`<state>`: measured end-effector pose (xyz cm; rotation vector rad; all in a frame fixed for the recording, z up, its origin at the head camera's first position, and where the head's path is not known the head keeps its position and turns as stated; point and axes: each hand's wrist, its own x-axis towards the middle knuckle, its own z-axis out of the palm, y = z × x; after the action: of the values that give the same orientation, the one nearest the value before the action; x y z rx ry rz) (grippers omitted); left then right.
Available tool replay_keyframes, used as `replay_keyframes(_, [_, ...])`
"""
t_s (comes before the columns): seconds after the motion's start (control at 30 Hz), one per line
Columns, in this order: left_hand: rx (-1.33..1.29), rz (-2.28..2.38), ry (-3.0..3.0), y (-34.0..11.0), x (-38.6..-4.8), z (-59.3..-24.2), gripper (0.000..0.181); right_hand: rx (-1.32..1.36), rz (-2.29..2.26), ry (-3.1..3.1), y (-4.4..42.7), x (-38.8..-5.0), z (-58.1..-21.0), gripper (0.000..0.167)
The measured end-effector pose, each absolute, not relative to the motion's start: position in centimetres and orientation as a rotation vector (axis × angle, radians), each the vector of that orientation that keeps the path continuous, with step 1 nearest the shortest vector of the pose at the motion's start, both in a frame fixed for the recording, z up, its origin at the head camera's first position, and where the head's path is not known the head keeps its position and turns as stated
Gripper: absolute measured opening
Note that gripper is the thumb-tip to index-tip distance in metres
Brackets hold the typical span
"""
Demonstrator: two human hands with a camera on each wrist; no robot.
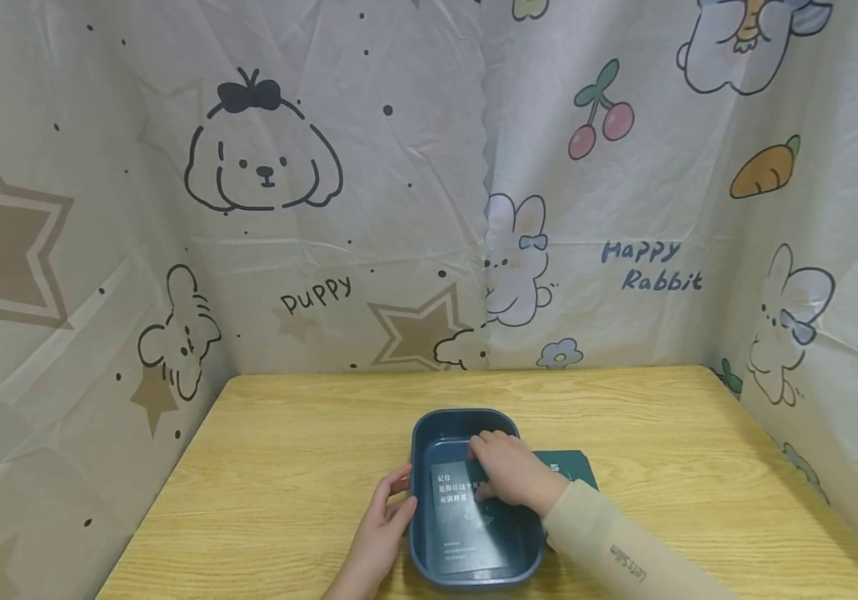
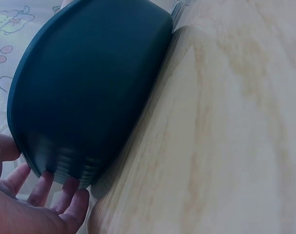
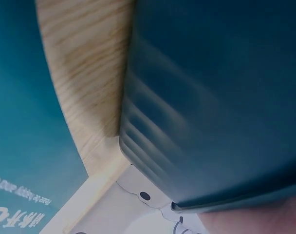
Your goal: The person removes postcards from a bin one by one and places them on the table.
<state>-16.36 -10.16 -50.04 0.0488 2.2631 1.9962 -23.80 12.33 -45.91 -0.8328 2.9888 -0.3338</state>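
Observation:
A deep dark-blue plastic bin with rounded corners sits on the table. Inside it lies a dark green printed card with white Chinese lettering. My left hand rests its fingertips on the bin's left outer wall; the left wrist view shows those fingers against the ribbed end of the wall. Over the bin's right rim reaches my right hand, its thumb and fingers apart above the card's upper part. What its fingertips touch is partly hidden. In the right wrist view the bin's outer wall fills much of the frame.
Another dark green printed sheet or booklet lies right of the bin, partly behind the right forearm. The wood-grain table is bordered at the back and sides by a cartoon-printed cloth.

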Motion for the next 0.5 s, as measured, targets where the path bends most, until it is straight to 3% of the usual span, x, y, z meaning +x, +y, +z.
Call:
replay_keyframes(0.23, [0.057, 2.011, 2.241, -10.2, -16.4, -50.0, 0.049, -0.838, -0.48, 2.915, 12.7, -23.8, -45.0, 0.041])
replay_keyframes(0.5, [0.052, 2.01, 2.227, -10.2, -16.4, -50.0, 0.049, -0.852, -0.732, 2.868, 13.6, -24.5, -44.5, 0.014])
